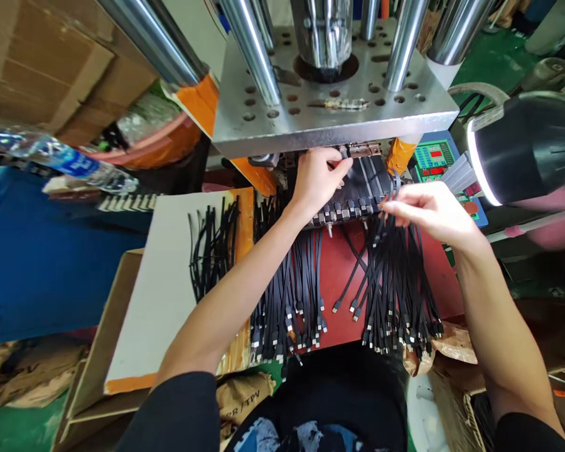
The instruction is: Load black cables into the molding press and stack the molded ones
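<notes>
My left hand (321,172) reaches over a black mould (358,179), below the press plate. Its thumb and fingers are pinched together at the mould's far side; what they hold is too small or hidden to name. A row of metal connectors (353,207) lies along the mould's near edge. To the right, my right hand (426,210) has its thumb and fingers closed on a black cable at the mould's right corner. Below it hangs a bundle of black cables (398,282) with USB-type plugs. A second cable bundle (304,276) lies partly behind my left forearm.
A thick steel plate (334,129) on shiny pillars overhangs the mould. More black cables (211,245) rest on a white board (155,282) at left. A black lamp (527,147) and a control panel (434,160) stand at right. The red work surface (336,276) shows between the bundles.
</notes>
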Tool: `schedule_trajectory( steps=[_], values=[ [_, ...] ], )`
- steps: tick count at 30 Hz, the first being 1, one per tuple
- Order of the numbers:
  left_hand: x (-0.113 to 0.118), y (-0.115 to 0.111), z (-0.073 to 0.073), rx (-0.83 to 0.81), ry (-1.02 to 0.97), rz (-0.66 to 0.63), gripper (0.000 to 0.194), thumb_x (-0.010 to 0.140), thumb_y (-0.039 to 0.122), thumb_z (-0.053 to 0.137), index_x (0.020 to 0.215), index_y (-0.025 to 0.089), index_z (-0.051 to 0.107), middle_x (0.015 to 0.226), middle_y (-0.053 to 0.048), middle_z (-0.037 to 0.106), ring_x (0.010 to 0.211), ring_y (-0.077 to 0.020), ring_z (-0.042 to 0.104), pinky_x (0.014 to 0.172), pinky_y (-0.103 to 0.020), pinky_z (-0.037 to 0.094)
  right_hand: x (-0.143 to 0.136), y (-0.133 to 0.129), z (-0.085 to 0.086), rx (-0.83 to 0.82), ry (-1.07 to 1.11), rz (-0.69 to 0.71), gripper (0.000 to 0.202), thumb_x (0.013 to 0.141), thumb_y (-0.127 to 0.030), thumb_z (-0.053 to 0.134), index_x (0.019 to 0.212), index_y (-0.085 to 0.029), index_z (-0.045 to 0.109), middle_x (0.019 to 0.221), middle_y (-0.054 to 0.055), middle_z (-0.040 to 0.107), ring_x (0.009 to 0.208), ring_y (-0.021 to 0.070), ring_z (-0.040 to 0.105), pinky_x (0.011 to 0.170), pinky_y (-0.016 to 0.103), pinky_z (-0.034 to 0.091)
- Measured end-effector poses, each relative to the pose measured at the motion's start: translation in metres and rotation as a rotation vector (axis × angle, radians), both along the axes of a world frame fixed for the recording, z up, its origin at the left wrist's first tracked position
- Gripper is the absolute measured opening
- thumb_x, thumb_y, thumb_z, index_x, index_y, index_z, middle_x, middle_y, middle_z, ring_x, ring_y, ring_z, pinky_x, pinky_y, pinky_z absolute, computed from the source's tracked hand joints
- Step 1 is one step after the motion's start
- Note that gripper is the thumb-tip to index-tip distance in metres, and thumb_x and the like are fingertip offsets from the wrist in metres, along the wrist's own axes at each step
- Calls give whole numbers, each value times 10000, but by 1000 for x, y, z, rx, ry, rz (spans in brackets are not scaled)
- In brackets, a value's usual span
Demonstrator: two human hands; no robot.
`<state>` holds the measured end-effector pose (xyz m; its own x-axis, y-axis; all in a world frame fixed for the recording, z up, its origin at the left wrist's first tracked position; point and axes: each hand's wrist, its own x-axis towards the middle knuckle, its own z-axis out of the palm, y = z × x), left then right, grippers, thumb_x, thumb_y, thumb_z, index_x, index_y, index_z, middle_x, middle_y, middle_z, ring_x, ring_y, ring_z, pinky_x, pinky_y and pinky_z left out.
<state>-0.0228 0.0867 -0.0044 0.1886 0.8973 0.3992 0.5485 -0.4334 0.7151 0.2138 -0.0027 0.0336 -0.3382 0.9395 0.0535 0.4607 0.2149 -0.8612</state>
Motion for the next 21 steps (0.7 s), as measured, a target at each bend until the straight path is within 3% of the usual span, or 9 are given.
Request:
schedule_trajectory(
  steps=[2,3,5,7,9,14,18,21],
  values=[
    [-2,-12,0,41,-16,12,182,998,268,649,1070,152,769,1030,-78,805,684,-139,740,631,-255,623,0,37,-2,-36,38,22,444,888,-560,791,680,-192,654,620,3,637,589,136,559,592,284,422],
    [-4,-22,0,98,10,-47,242,1007,265,637,1182,142,750,1170,-107,794,801,-158,780,706,-272,655,-1,51,-4,-57,50,36,450,870,-576,799,683,-194,652,616,4,640,581,137,563,583,285,428],
    [-9,-43,1,233,141,-278,321,1022,266,634,1306,137,712,1372,-150,735,1124,-225,777,951,-361,667,-7,70,-7,-66,52,59,471,851,-593,804,663,-199,629,595,-1,616,565,134,549,557,285,420],
    [-13,-59,1,321,329,-506,360,1026,278,657,1353,131,694,1473,-176,683,1380,-293,656,1172,-478,561,-12,81,-10,-39,31,73,468,853,-582,799,652,-201,616,578,-11,581,555,131,526,540,286,399],
    [-15,-66,1,350,491,-589,418,1024,277,671,1402,97,662,1528,-207,635,1479,-336,564,1255,-537,472,-15,89,-13,1,1,67,447,863,-562,788,663,-199,621,576,-15,570,548,127,507,540,289,384],
    [-4,-69,5,342,734,-471,482,1038,275,639,1455,35,609,1590,-246,560,1510,-361,518,1263,-537,439,-16,94,-22,142,-8,-8,460,877,-557,768,648,-194,602,561,-29,545,550,115,483,578,276,387],
    [8,-79,6,331,802,-382,579,1046,428,632,1496,67,586,1595,-247,551,1517,-382,493,1271,-567,395,-12,89,-30,66,108,-29,357,851,-513,796,885,-166,721,661,-21,621,539,110,500,527,251,387],
    [17,-87,3,310,811,-334,590,1062,456,590,1532,100,569,1598,-250,544,1516,-380,491,1284,-571,367,-15,89,-33,112,79,-77,301,881,-426,766,997,-149,761,738,0,682,557,112,525,552,247,428]
  ],
)
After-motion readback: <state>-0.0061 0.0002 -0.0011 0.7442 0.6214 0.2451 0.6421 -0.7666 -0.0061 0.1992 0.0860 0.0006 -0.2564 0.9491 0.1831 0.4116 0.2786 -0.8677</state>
